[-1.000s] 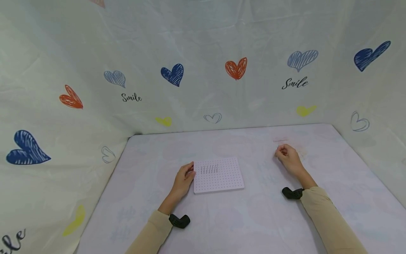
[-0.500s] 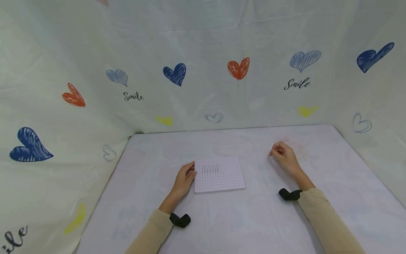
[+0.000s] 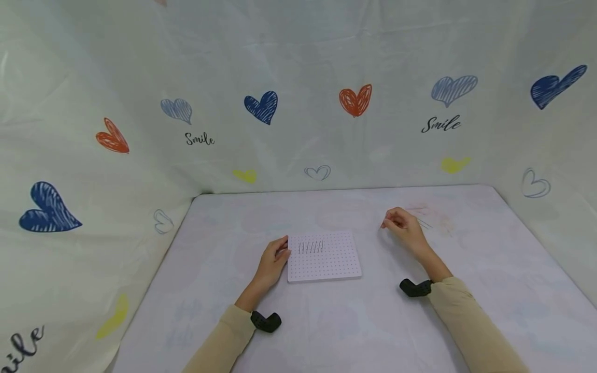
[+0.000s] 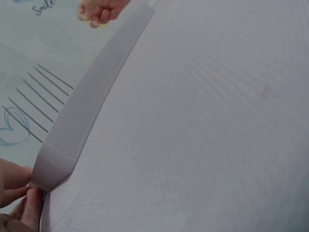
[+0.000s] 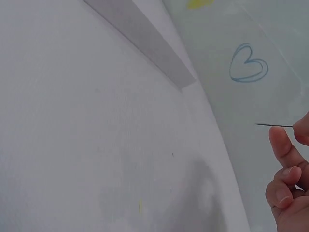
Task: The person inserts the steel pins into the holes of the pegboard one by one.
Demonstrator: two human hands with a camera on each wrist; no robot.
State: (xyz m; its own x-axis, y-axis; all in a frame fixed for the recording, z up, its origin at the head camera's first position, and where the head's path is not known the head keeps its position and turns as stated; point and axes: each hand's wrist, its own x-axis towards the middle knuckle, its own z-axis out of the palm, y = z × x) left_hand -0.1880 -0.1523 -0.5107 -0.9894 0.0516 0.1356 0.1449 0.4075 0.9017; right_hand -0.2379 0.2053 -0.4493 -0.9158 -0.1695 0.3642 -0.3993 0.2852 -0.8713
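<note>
A white pegboard (image 3: 324,256) dotted with small holes lies flat on the table, with several thin metal pins (image 3: 310,247) standing in a row near its far left corner. My left hand (image 3: 270,261) rests against the board's left edge, fingers touching its corner (image 4: 46,171). My right hand (image 3: 402,225) hovers to the right of the board and pinches one thin pin (image 5: 273,125) between thumb and fingertips. More loose pins (image 3: 423,223) lie on the table just behind that hand.
The table (image 3: 326,321) is covered in pale cloth. White sheets printed with hearts (image 3: 355,99) wall it in at the back and both sides. A faint reddish stain (image 3: 436,217) marks the cloth by the loose pins.
My right hand has lifted from the pin pile and moved left toward the board with a pin. The left hand stays at the board's edge.
</note>
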